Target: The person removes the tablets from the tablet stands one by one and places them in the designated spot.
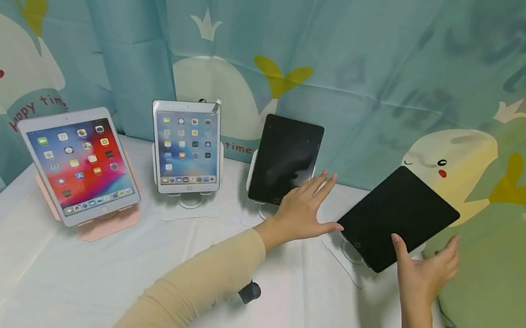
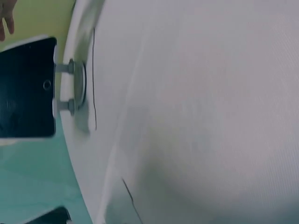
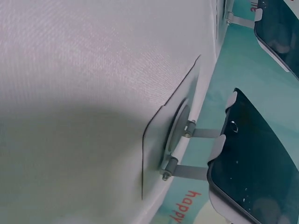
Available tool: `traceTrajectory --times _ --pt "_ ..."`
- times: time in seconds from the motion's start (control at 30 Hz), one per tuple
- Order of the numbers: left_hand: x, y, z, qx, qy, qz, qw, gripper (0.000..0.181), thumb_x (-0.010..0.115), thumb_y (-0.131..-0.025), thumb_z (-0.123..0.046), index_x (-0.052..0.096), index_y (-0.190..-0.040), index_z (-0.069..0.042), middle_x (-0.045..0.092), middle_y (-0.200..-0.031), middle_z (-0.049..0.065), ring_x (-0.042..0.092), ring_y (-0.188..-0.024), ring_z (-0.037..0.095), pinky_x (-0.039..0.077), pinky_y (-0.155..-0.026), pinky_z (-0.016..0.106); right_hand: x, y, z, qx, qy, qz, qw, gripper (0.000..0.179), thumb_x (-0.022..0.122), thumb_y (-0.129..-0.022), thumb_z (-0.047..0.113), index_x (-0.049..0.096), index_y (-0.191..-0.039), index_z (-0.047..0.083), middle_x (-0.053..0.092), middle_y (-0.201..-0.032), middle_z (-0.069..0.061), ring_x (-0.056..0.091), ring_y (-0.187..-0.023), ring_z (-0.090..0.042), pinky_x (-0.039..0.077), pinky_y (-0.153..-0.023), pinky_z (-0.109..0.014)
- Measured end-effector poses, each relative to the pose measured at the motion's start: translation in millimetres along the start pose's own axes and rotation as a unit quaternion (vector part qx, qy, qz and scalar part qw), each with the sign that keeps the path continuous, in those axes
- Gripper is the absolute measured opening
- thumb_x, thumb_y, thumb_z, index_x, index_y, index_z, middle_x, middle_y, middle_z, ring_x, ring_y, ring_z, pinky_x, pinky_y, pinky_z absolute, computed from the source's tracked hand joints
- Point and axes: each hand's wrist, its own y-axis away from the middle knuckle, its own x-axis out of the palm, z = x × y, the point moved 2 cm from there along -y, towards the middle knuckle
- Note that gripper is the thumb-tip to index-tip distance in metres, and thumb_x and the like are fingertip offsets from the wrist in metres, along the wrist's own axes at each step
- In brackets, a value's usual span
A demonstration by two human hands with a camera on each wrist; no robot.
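Note:
At the right of the head view, a dark-screened tablet (image 1: 395, 218) leans tilted on a white stand (image 1: 354, 252). My left hand (image 1: 300, 212) is spread, its thumb tip at this tablet's left corner. The raised fingers overlap the lower right of a second dark-screened tablet (image 1: 286, 159). Over by the right tablet's lower right edge is my right hand (image 1: 428, 271), its thumb overlapping the screen and its fingers extended beyond the edge. In the left wrist view, the fingers (image 2: 8, 23) of the right hand show beside a dark tablet (image 2: 25, 88). Neither hand grips anything.
Two lit tablets stand to the left: a white one (image 1: 81, 165) on a pink stand (image 1: 108, 223) and another (image 1: 187, 148) on a white stand. A white cloth (image 1: 200, 313) covers the table. Behind hangs a whale-print curtain (image 1: 362, 43). Black wrist attachments (image 1: 250, 292) show below the forearms.

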Motion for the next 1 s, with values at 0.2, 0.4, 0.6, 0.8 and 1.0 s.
traceTrajectory --times 0.2,0.4,0.6,0.8,1.0 --pt "9.8 -4.3 -11.6 -0.012 0.048 0.026 0.9984 0.096 0.060 -0.081 -0.064 0.016 -0.153 -0.017 0.023 -0.156 0.005 0.033 -0.139 0.019 0.043 -0.101 0.037 3 0.6 -2 0.008 -0.003 -0.011 0.9999 0.103 0.078 -0.077 0.036 0.013 -0.151 0.007 0.024 -0.149 -0.020 0.029 -0.127 -0.039 0.028 -0.104 -0.053" --pt "19.7 -12.9 -20.6 -0.044 0.131 0.074 0.9876 0.096 0.066 -0.082 -0.053 0.009 -0.153 -0.021 0.018 -0.158 0.003 0.035 -0.138 0.026 0.047 -0.095 0.045 8 1.9 2 0.034 -0.014 -0.016 0.9992 0.096 0.074 -0.080 0.038 0.016 -0.150 0.007 0.033 -0.139 -0.018 0.040 -0.112 -0.033 0.034 -0.089 -0.038" --pt "28.1 -21.5 -27.9 -0.102 0.272 0.102 0.9514 0.100 0.077 -0.080 -0.029 0.009 -0.153 -0.020 0.014 -0.158 0.007 0.025 -0.141 0.028 0.038 -0.106 0.043 14 4.3 4 0.024 -0.024 -0.038 0.9987 0.091 0.075 -0.080 0.033 0.022 -0.148 0.004 0.037 -0.133 -0.020 0.040 -0.101 -0.023 0.032 -0.085 -0.030" --pt "35.6 -27.5 -28.3 -0.099 0.313 0.125 0.9365 0.100 0.077 -0.080 -0.023 0.009 -0.153 -0.017 0.017 -0.157 0.006 0.024 -0.142 0.021 0.032 -0.110 0.034 20 7.2 6 0.033 -0.034 -0.024 0.9986 0.086 0.071 -0.082 0.036 0.024 -0.146 0.003 0.037 -0.132 -0.018 0.039 -0.099 -0.018 0.030 -0.078 -0.019" --pt "45.8 -34.7 -31.8 -0.074 0.350 0.170 0.9181 0.102 0.077 -0.080 -0.023 0.006 -0.153 -0.019 0.016 -0.158 0.001 0.019 -0.143 0.014 0.023 -0.114 0.027 21 5.0 5 0.044 -0.047 -0.036 0.9972 0.078 0.069 -0.084 0.033 0.028 -0.144 0.004 0.037 -0.130 -0.014 0.036 -0.095 -0.007 0.032 -0.075 -0.016"
